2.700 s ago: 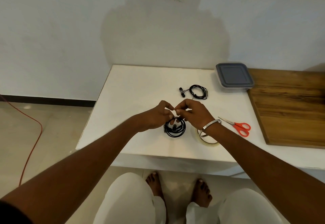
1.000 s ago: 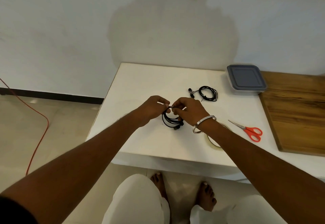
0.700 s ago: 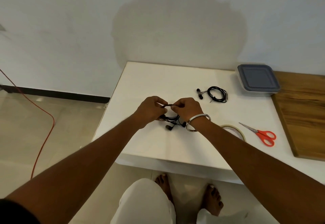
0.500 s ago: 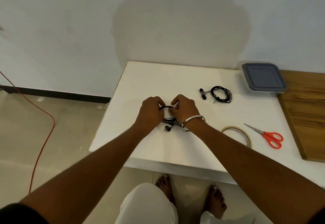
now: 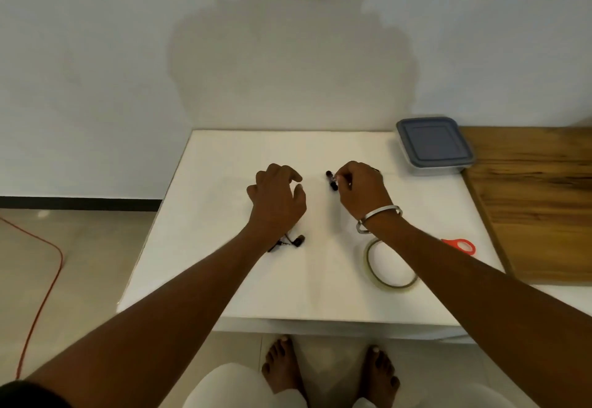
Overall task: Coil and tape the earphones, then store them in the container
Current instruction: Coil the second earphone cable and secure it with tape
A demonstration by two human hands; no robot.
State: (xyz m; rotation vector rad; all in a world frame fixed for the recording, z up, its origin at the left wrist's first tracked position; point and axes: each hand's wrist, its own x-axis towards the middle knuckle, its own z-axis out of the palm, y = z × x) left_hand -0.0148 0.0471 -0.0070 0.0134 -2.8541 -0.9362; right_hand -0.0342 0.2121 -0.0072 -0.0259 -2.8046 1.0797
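Head view: the right hand [image 5: 360, 188] is out over the far middle of the white table [image 5: 205, 247], fingers curled down, pinching the second earphone set [image 5: 331, 179] near its black earbuds. The buds poke out just left of the fingertips; the rest of that cord is hidden under the hand, so its coil and long axis can't be read. The left hand [image 5: 277, 201] hovers just to the left, fingers loosely spread, holding nothing. Below its wrist, nearer the front edge, lies the first earphone bundle [image 5: 293, 241], only buds and plug peeking out from behind the forearm.

So the set in play sits between the hands, under the right one, with the empty left hand close beside it. I'd judge coiling this set comes next. The tape roll [image 5: 389, 265] lies near right, the red scissors [image 5: 459, 246] beyond it, and the lidded container [image 5: 434, 145] at the far right corner, all on the right arm's side.
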